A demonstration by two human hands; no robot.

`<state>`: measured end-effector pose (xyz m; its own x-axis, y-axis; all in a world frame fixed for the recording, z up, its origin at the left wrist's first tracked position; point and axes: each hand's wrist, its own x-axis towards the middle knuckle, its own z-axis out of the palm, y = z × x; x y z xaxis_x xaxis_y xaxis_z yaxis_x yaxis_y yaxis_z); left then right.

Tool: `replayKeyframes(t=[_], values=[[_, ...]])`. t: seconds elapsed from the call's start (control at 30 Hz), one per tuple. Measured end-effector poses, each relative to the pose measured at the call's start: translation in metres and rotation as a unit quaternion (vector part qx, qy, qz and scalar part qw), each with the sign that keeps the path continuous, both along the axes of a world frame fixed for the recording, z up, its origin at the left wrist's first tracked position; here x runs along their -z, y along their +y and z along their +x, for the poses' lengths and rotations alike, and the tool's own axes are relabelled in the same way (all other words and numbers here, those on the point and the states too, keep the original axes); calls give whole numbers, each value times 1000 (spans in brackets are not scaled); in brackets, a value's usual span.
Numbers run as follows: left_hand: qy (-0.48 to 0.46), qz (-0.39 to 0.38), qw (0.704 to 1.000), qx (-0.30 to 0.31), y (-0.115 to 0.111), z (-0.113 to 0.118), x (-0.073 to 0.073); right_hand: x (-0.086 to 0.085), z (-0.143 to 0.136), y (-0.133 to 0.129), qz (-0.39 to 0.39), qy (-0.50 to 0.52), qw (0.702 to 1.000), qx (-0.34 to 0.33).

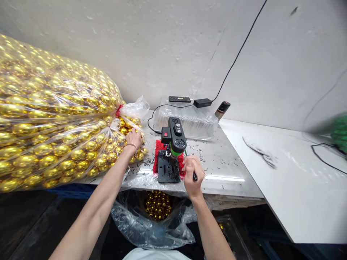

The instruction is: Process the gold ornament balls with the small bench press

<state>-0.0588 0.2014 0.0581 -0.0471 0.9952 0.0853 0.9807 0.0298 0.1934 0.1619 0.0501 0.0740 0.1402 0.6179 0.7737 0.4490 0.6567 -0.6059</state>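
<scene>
My left hand [135, 140] reaches into the small gold balls [125, 127] beside the tied neck of a big clear bag of gold balls [67, 144]. Its fingers are bent over the balls, and their tips are hidden among them. Closed round the black handle [195, 176] of a small black machine [177, 135] is my right hand [194, 173]. The machine stands on a red mat [156, 164], with a black slotted base plate [168, 173] and a green ring under its head. Short black scraps lie around it.
A clear plastic tray [187, 122] stands behind the machine, with a black power adapter [202, 103] and a dark can [222, 110] near it. Below the table edge, an open plastic bag [151, 234] holds gold balls. A white table [292, 187] adjoins at right.
</scene>
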Motion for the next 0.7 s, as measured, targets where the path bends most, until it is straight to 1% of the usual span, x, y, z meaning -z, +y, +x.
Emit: replayKeyframes(t=[0.03,0.1,0.2,0.27,0.37,0.5,0.6,0.7], values=[[8,-14,1000,6,9,-2,2,1,0,0,0,-1,1000,0],[18,-31,999,24,17,-4,8,2,0,0,3,0,1000,0],[42,-52,997,50,18,-5,17,5,0,1,11,5,1000,0],[52,-59,994,70,18,-5,19,6,0,1,14,5,1000,-2],[51,-71,992,93,20,-4,18,6,1,1,15,-1,1000,-8],[29,-93,990,98,17,-3,17,8,2,1,15,-10,1000,-5],[-7,-102,990,102,13,-5,15,9,2,2,24,-10,1000,0],[-50,-94,989,106,9,-10,10,8,2,2,26,-20,999,1]])
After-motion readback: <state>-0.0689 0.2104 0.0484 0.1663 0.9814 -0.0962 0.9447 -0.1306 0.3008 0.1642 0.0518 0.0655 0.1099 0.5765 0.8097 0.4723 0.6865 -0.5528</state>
